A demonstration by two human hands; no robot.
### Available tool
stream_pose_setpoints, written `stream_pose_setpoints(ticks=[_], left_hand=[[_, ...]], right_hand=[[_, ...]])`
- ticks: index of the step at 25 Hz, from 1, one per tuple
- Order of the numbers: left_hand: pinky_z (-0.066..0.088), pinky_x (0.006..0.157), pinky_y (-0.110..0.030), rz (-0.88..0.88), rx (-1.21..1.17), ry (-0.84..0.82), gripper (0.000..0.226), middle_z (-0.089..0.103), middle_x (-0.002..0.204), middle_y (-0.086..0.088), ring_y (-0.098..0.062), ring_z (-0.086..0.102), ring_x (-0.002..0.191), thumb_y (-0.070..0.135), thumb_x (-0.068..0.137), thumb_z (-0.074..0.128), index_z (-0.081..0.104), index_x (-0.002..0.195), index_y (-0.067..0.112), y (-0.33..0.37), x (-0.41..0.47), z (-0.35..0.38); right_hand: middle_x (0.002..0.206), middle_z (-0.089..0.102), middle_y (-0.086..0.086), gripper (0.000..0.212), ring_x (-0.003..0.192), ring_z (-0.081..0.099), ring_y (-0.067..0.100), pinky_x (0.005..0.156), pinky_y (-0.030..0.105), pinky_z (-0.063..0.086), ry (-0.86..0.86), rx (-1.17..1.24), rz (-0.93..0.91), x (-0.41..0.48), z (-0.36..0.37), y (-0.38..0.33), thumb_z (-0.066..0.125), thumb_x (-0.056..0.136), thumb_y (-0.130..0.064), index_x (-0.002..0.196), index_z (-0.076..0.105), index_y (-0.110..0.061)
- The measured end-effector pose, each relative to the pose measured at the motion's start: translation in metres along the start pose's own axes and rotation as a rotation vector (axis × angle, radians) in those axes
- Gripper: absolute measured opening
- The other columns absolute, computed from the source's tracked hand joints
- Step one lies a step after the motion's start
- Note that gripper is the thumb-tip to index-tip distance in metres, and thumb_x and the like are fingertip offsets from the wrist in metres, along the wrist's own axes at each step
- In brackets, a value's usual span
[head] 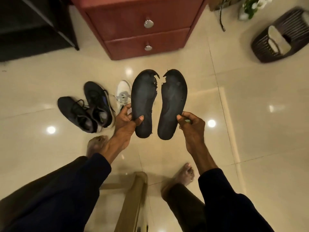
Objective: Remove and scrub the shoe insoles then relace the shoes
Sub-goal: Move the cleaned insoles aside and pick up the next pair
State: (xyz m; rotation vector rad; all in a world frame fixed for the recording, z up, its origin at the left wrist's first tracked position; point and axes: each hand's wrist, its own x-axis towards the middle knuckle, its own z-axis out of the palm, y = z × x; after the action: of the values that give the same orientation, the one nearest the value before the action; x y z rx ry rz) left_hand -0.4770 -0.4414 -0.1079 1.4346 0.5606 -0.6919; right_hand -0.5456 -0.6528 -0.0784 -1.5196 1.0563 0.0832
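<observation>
Black and frayed, the left insole [143,101] is pinched near its heel by the left hand [125,124], fingers [140,119] curled round it. The right hand [192,127] pinches the right insole [172,106] likewise. Dark shoes [87,108] lie on the floor [250,131].

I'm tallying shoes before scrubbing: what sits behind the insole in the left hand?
A white shoe lies on the tiled floor behind the left insole, which the left hand grips. Only part of it shows; the rest, and any mate, is covered.

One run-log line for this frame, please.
left hand: grips left insole | right hand: grips right insole | both insoles: torn at toe | black shoes: on floor
</observation>
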Motion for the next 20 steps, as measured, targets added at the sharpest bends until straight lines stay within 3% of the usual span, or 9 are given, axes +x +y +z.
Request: stream_pose_setpoints(ticks=[6, 9, 11, 14, 17, 20], left_hand=[[0.056, 0.099, -0.053, 0.066, -0.117, 0.193, 0.060, 0.071, 0.125, -0.006, -0.026, 0.068, 0.116, -0.006, 0.082, 0.078, 0.058, 0.132, 0.019, 0.115, -0.065, -0.114], [0.062, 0.079, -0.028, 0.125, -0.047, 0.248, 0.066, 0.068, 0.124, -0.003, -0.017, 0.069, 0.106, 0.004, 0.085, 0.079, 0.050, 0.143, 0.012, 0.164, -0.081, -0.174], [0.058, 0.070, -0.014, 0.163, -0.058, 0.282, 0.063, 0.069, 0.119, 0.002, -0.013, 0.068, 0.102, 0.005, 0.085, 0.080, 0.052, 0.140, 0.014, 0.195, -0.092, -0.222], [0.059, 0.073, -0.016, 0.173, -0.115, 0.317, 0.053, 0.069, 0.108, 0.007, -0.007, 0.069, 0.095, -0.001, 0.085, 0.078, 0.055, 0.127, 0.023, 0.233, -0.107, -0.288], [0.063, 0.080, -0.029, 0.145, -0.204, 0.361, 0.058, 0.072, 0.112, -0.002, -0.017, 0.074, 0.098, -0.003, 0.085, 0.077, 0.055, 0.133, 0.019, 0.258, -0.112, -0.340], [0.061, 0.071, -0.022, 0.159, -0.266, 0.427, 0.056, 0.073, 0.105, 0.002, -0.006, 0.076, 0.088, -0.006, 0.086, 0.074, 0.055, 0.133, 0.020, 0.277, -0.110, -0.373]], right_hand=[[0.094, 0.075, 0.007, 0.015, 0.075, 0.064, 0.013, 0.071, 0.026, 0.057, -0.201, -0.099, -0.110, -0.081, 0.088, -0.120, 0.073, 0.092, -0.011, 0.106, 0.076, -0.008], [0.098, 0.075, 0.006, 0.015, 0.081, 0.067, 0.014, 0.078, 0.028, 0.059, -0.269, -0.137, -0.139, -0.116, 0.152, -0.165, 0.073, 0.092, -0.012, 0.107, 0.076, -0.010], [0.100, 0.076, 0.003, 0.014, 0.090, 0.070, 0.016, 0.084, 0.028, 0.059, -0.297, -0.150, -0.149, -0.139, 0.203, -0.193, 0.073, 0.092, -0.012, 0.106, 0.076, -0.011], [0.097, 0.076, 0.002, 0.012, 0.084, 0.069, 0.012, 0.084, 0.026, 0.058, -0.343, -0.146, -0.152, -0.167, 0.276, -0.230, 0.072, 0.092, -0.009, 0.104, 0.075, -0.009], [0.085, 0.073, 0.001, 0.010, 0.072, 0.062, 0.012, 0.076, 0.027, 0.056, -0.407, -0.112, -0.173, -0.187, 0.333, -0.254, 0.072, 0.091, -0.006, 0.097, 0.077, -0.013], [0.074, 0.071, -0.005, 0.013, 0.063, 0.060, 0.007, 0.064, 0.020, 0.053, -0.467, -0.094, -0.166, -0.196, 0.378, -0.268, 0.071, 0.092, -0.003, 0.093, 0.076, -0.015]])
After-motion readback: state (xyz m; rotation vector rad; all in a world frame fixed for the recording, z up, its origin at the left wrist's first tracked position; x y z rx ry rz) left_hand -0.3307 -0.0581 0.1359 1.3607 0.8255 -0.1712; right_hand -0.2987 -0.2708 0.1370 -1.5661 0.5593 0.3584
